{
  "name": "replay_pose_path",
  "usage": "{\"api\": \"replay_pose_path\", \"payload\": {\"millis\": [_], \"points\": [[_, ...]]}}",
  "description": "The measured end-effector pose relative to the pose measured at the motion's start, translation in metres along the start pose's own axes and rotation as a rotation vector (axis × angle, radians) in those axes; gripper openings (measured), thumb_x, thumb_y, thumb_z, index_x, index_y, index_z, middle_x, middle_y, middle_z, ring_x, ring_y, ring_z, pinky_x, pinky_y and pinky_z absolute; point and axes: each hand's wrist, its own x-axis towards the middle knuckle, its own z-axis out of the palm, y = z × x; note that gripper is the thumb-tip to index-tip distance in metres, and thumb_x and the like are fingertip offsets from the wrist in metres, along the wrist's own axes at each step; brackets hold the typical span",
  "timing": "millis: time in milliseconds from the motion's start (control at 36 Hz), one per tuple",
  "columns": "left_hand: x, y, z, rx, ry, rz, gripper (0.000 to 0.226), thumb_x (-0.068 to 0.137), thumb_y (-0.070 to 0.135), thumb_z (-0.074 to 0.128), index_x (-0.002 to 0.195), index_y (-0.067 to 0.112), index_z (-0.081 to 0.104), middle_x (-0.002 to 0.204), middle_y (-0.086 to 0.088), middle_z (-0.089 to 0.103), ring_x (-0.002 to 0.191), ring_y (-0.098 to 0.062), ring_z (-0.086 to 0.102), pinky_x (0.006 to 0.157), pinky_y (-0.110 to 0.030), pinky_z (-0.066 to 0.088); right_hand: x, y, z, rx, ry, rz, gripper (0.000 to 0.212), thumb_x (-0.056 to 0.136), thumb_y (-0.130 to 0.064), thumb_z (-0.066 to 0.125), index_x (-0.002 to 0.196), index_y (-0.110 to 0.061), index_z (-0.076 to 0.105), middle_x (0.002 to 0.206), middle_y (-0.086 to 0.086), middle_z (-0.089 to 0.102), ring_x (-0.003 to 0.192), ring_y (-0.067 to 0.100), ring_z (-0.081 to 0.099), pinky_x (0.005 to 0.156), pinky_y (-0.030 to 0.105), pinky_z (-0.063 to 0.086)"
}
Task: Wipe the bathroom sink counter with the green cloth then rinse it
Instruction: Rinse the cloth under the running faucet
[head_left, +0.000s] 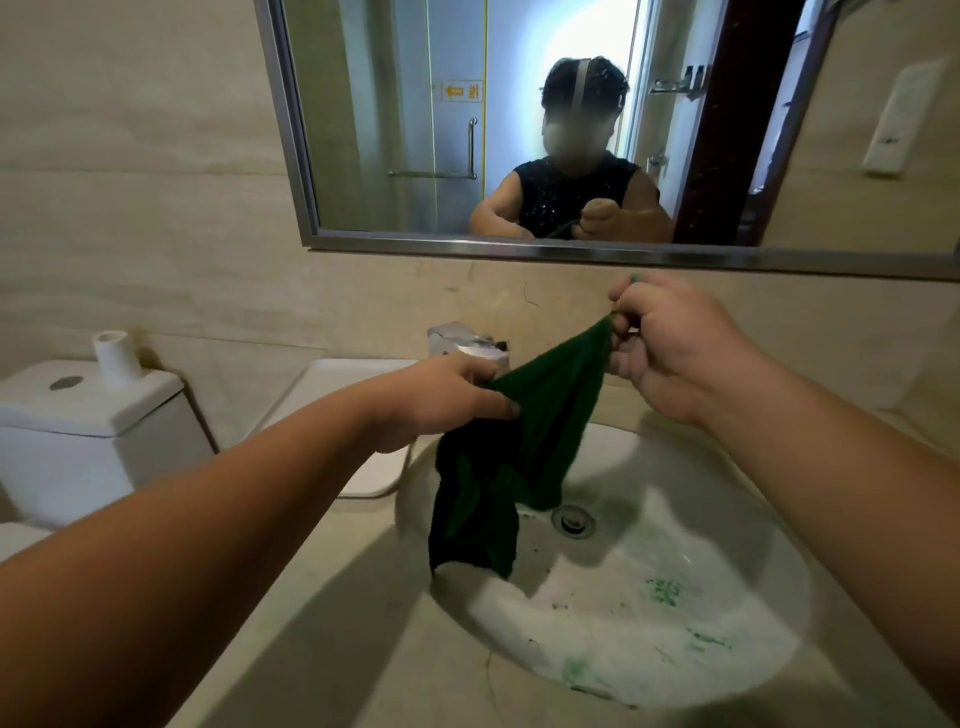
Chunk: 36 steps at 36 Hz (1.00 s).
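A metal-framed mirror (395, 130) is mounted on the beige tiled wall (130, 182) at the far side; a glass shower door (447, 197) with a long handle (471, 148) and a yellow sign (461, 91) is reflected in it; a white toilet cistern (78, 431) is set at the left; a round flush button (66, 383) is fitted in its lid, and a short white tube (115, 356) is stood upright just beside the button; a white dispenser (901, 122) is fixed to the wall at the far right.

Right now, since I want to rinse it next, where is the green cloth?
In the head view the green cloth hangs mid-frame over the sink basin, held between the left hand and right hand, in front of the faucet.
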Motion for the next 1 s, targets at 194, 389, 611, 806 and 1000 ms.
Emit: {"api": "replay_pose_path", "payload": {"millis": [194,389,611,806,1000], "points": [[0.007,-0.041,-0.003,0.052,0.105,-0.106,0.019,0.096,0.028,0.069,0.112,0.018,0.07,0.114,-0.014,0.075,0.109,-0.036,0.073,0.097,-0.059,0.06,0.032,0.05,0.006,-0.19,0.066,0.197,0.018,0.1,-0.008,0.048,0.083,-0.014,0.05,0.068,0.003,0.04,0.047,0.015,0.048,0.04,0.025,0.048],[0.023,-0.067,-0.005,-0.247,0.339,-0.09,0.018,0.1,0.031,0.065,0.105,0.013,0.065,0.104,-0.015,0.077,0.096,-0.031,0.076,0.08,-0.045,0.061,0.073,0.08,0.029,-0.622,-0.069,0.165,0.033,0.101,-0.029,0.058,0.117,0.001,0.061,0.079,0.015,0.057,0.053,0.022,0.057,0.043,0.029,0.049],[0.038,-0.092,-0.016,-0.265,0.386,-0.123,0.023,0.1,0.035,0.069,0.091,0.014,0.067,0.076,-0.003,0.069,0.069,-0.019,0.067,0.063,-0.03,0.049,0.122,0.094,0.054,-1.169,-0.088,0.007,0.055,0.103,-0.059,0.046,0.088,-0.012,0.07,0.059,0.008,0.067,0.053,0.03,0.068,0.068,0.041,0.06],[0.049,-0.102,-0.025,-0.281,0.296,-0.139,0.019,0.099,0.032,0.072,0.094,0.014,0.071,0.088,-0.005,0.076,0.082,-0.019,0.074,0.071,-0.03,0.055,0.152,0.099,0.052,-1.268,-0.059,-0.055,0.045,0.104,-0.051,0.049,0.077,-0.017,0.064,0.081,0.015,0.069,0.07,0.034,0.068,0.067,0.046,0.063],[0.063,-0.103,-0.019,-0.283,0.165,-0.142,0.023,0.099,0.03,0.071,0.104,0.007,0.069,0.105,-0.014,0.078,0.098,-0.028,0.078,0.096,-0.049,0.061,0.154,0.09,0.039,-1.106,-0.106,0.15,0.058,0.096,-0.063,0.059,0.1,-0.006,0.067,0.085,0.015,0.067,0.072,0.033,0.07,0.066,0.044,0.065]]}}
